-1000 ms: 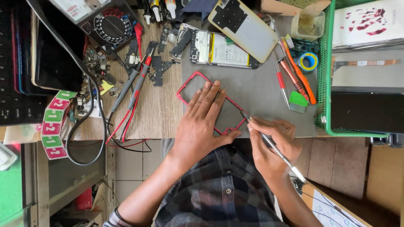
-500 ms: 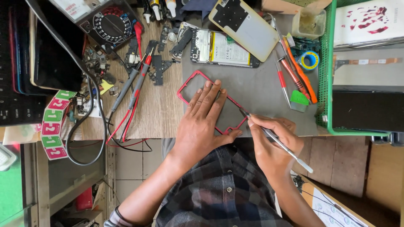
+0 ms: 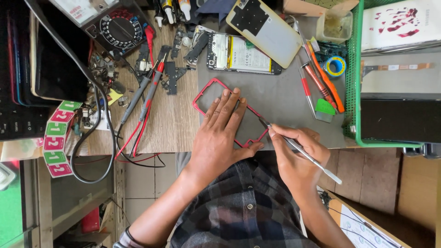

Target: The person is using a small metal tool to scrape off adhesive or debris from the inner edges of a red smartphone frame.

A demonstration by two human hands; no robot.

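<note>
A thin red phone frame lies tilted on a grey work mat. My left hand rests flat on the frame, fingers spread, pinning it to the mat. My right hand grips a slim metal pry tool like a pen. The tool's tip touches the frame's right edge near its lower corner. An opened phone body with its battery showing lies at the mat's far side, and a gold back cover lies beside it.
A multimeter with red and black probes lies at the left among small loose parts. Screwdrivers and an orange pry tool lie at the mat's right, beside a tape roll and a green basket. Dark devices are stacked far left.
The right hand has shifted slightly and the pry tool's handle has swung a little. The left hand stays flat on the red frame.
</note>
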